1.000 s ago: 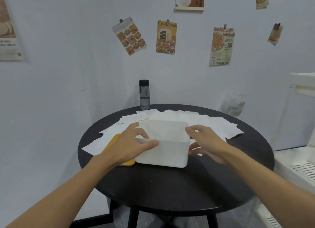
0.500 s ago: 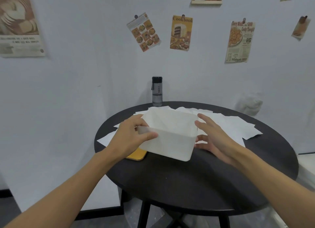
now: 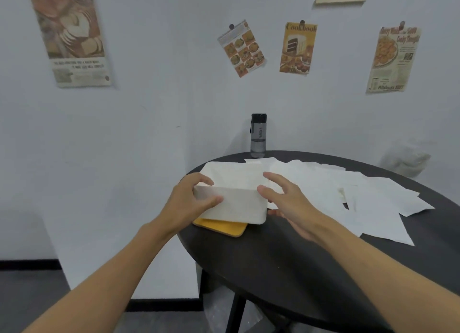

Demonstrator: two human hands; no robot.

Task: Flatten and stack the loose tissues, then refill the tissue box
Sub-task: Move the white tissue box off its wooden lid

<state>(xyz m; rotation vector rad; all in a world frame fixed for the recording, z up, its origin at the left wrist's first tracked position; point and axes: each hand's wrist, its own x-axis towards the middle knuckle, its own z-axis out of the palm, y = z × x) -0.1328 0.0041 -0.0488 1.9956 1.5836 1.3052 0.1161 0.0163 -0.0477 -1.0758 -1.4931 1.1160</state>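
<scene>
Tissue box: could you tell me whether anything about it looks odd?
Yes: the tissue box lies partly over the yellow lid near the table edge, gripped by the left hand; loose tissues lie scattered.

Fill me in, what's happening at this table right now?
A person's left hand grips the left end of the white tissue box, which sits partly over a yellow lid near the left edge of the black table. The right hand is spread open at the box's right end. Loose tissues lie scattered across the table, not yet stacked. A bottle stands at the back.
</scene>
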